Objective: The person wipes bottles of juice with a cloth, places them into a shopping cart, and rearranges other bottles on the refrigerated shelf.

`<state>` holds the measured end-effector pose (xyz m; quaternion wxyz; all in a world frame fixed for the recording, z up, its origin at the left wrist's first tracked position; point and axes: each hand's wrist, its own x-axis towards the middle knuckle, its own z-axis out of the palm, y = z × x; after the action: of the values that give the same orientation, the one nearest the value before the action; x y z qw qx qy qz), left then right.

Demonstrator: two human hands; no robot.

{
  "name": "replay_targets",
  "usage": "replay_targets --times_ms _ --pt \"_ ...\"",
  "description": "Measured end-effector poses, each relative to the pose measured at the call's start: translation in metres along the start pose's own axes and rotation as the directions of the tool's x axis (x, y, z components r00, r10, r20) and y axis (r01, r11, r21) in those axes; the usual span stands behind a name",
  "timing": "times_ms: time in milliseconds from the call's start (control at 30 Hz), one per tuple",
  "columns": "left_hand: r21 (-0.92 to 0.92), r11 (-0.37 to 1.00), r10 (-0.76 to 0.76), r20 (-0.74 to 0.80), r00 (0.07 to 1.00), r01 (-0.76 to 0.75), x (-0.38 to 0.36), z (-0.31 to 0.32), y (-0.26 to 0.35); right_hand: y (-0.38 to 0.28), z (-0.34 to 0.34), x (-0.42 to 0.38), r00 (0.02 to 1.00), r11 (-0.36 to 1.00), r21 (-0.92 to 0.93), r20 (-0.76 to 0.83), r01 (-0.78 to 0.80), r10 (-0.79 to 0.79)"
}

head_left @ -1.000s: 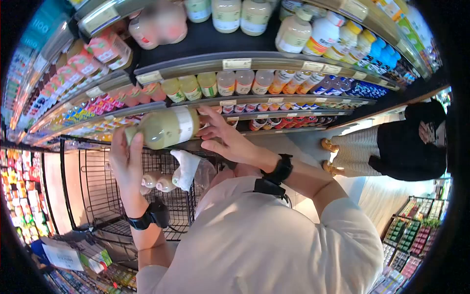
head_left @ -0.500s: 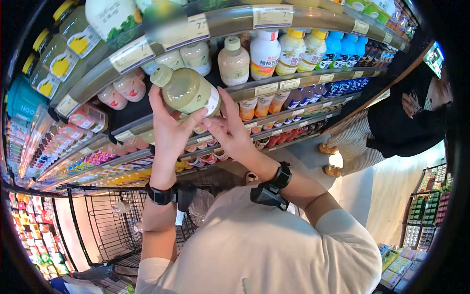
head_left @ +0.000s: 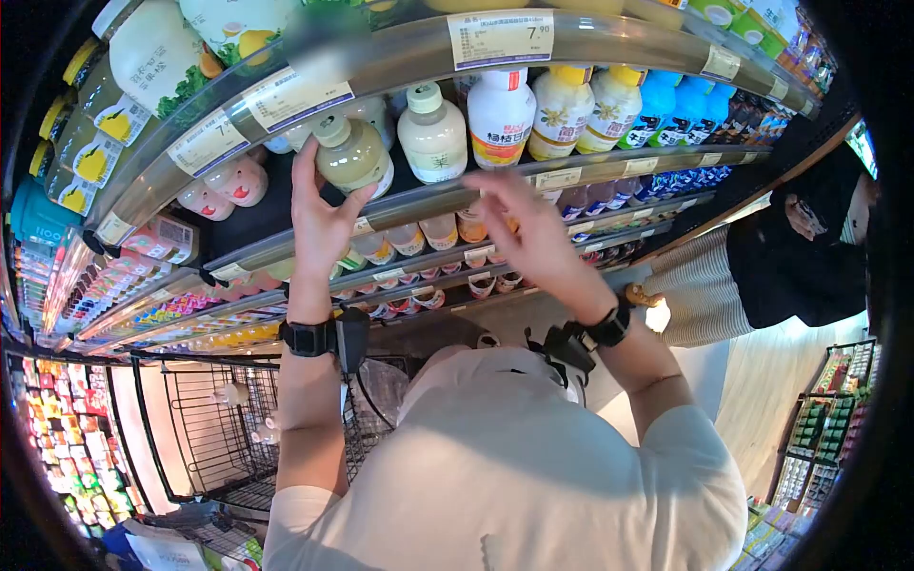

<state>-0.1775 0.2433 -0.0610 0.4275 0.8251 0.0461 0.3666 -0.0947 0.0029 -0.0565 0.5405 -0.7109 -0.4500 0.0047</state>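
My left hand [head_left: 322, 209] is wrapped round a pale green-yellow drink bottle [head_left: 354, 160] with a light green cap. The bottle stands nearly upright on the shelf, at its front edge, tilted slightly. My right hand [head_left: 522, 224] is off the bottle, in front of the shelf edge; its fingers are apart, hold nothing and are somewhat smeared by motion. Between the two hands stands a similar bottle [head_left: 433, 135] with a pale green cap. To its right is a white and orange bottle [head_left: 500, 124].
Yellow-capped bottles [head_left: 562, 114] and blue bottles [head_left: 657, 109] line the shelf to the right. Price tags [head_left: 502, 40] run along the shelf edges. A wire shopping cart [head_left: 214, 428] stands lower left. A person in striped trousers [head_left: 700, 285] stands at right.
The bottle has gone from being held in both hands, tilted, to the shelf in my left hand. My right hand has let go and moved right.
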Motion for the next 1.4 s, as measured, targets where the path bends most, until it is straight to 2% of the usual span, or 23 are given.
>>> replay_targets --times_ms 67,100,167,200,267,300,367,433,500,533,633,700,733,833,933,1000,1133,1200,1333,1400 --pt "-0.021 1.000 -0.003 0.029 1.000 0.003 -0.001 0.003 -0.014 -0.005 -0.017 0.021 0.955 0.934 -0.249 -0.085 0.256 -0.285" --pt "-0.041 0.999 0.001 0.056 0.998 0.001 0.000 0.004 -0.018 -0.007 -0.022 0.033 0.956 0.935 -0.246 -0.083 0.255 -0.283" --pt "-0.110 0.994 0.003 0.069 0.998 0.005 0.002 0.003 -0.021 -0.012 -0.027 0.055 0.880 0.821 -0.402 -0.071 0.405 -0.469" --pt "-0.181 0.984 0.010 0.084 0.996 0.006 0.003 0.003 -0.023 -0.017 -0.026 0.063 0.882 0.824 -0.398 -0.071 0.403 -0.466" --pt "-0.165 0.986 0.014 0.095 0.995 0.002 0.006 0.002 -0.025 -0.026 -0.020 0.076 0.899 0.773 -0.524 -0.031 0.357 -0.436" --pt "-0.151 0.988 0.021 0.103 0.994 -0.005 0.006 0.001 -0.025 -0.024 -0.017 0.082 0.901 0.777 -0.521 -0.031 0.354 -0.432" --pt "-0.151 0.988 -0.008 0.110 0.994 0.024 0.004 0.001 -0.023 -0.021 -0.011 0.096 0.939 0.732 -0.609 0.067 0.306 -0.337" --pt "-0.154 0.987 -0.032 0.114 0.993 0.050 0.004 0.002 -0.019 -0.023 -0.007 0.106 0.938 0.726 -0.608 0.098 0.321 -0.333" --pt "-0.015 1.000 -0.024 0.113 0.993 0.026 0.003 0.003 -0.013 -0.014 0.000 0.113 0.909 0.705 -0.590 0.135 0.393 -0.394" --pt "-0.017 0.999 -0.026 0.112 0.993 0.028 0.003 0.004 -0.010 -0.011 0.003 0.115 0.909 0.705 -0.590 0.138 0.394 -0.392" --pt "0.134 0.988 -0.084 0.051 0.995 0.077 0.004 0.006 -0.001 -0.010 0.006 0.118 0.919 0.679 -0.635 0.140 0.369 -0.368" --pt "0.146 0.986 -0.083 0.039 0.996 0.077 0.003 0.006 0.001 -0.015 0.003 0.119 0.959 0.743 -0.606 0.171 0.282 -0.225" --pt "0.163 0.984 -0.078 0.028 0.997 0.073 0.003 0.007 0.001 -0.015 0.004 0.119 0.960 0.743 -0.608 0.173 0.281 -0.221" --pt "0.164 0.986 -0.046 0.030 0.998 0.040 0.004 0.007 -0.002 -0.015 0.005 0.119 0.964 0.755 -0.600 0.143 0.265 -0.224" --pt "0.202 0.977 -0.075 0.038 0.996 0.066 0.004 0.009 0.004 -0.011 0.004 0.120 0.959 0.763 -0.583 0.142 0.281 -0.245" --pt "0.223 0.972 -0.074 0.025 0.997 0.067 0.002 0.012 0.004 -0.006 0.005 0.120 0.906 0.686 -0.612 0.130 0.394 -0.403" --pt "0.246 0.969 -0.041 0.019 0.999 0.035 0.002 0.012 0.001 -0.013 0.003 0.119 0.918 0.690 -0.620 0.139 0.373 -0.372" --pt "0.286 0.958 -0.001 0.007 1.000 -0.001 0.002 0.013 -0.001 -0.025 0.000 0.115 0.956 0.734 -0.618 0.117 0.281 -0.267" --pt "0.317 0.947 0.053 0.022 0.998 -0.057 0.001 0.012 -0.003 -0.044 -0.007 0.089 0.956 0.744 -0.618 0.043 0.254 -0.291" --pt "0.320 0.945 0.058 0.027 0.998 -0.064 0.001 0.011 -0.004 -0.043 -0.008 0.067 0.949 0.820 -0.513 -0.027 0.256 -0.313"
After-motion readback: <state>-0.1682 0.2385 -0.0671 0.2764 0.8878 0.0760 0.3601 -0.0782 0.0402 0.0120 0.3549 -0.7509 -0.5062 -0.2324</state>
